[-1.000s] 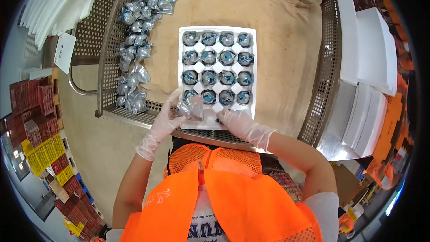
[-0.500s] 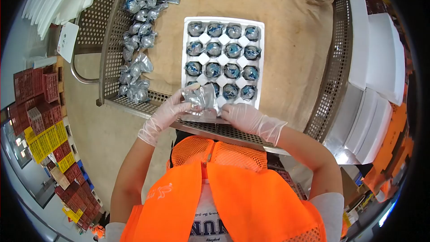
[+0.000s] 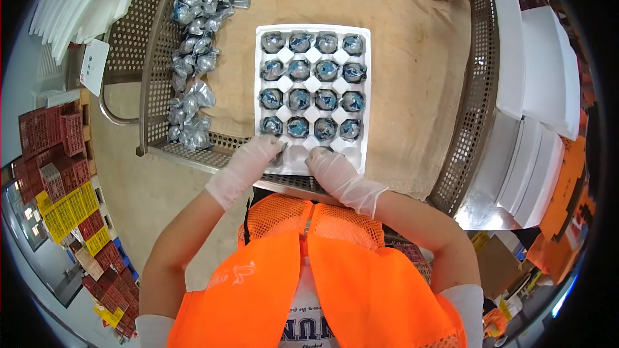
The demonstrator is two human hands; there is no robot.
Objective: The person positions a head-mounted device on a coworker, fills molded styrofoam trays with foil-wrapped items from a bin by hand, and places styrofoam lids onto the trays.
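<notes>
A white foam tray [image 3: 313,28] lies on brown cloth, with several bagged round items [image 3: 325,129] seated in its upper four rows of pockets. My gloved left hand [image 3: 258,154] is over the front row's left end, fingers closed round a bagged item [image 3: 282,151] that is mostly covered by the hand. To its right, my gloved right hand [image 3: 331,166] rests over the same front row. Its fingers are curled down around a bagged item whose dark edge barely shows. Between both hands a front pocket shows bare white foam.
Loose bagged items [image 3: 192,45] lie piled along the left side of the perforated metal table [image 3: 149,100]. White foam sheets [image 3: 84,0] stand at the upper left. White foam trays [image 3: 550,71] are stacked at the right. Red and yellow crates [image 3: 64,209] stand far left.
The clear bagged item that my left hand held above the tray is now down in the front row, under that hand. My right hand has moved slightly left and down.
</notes>
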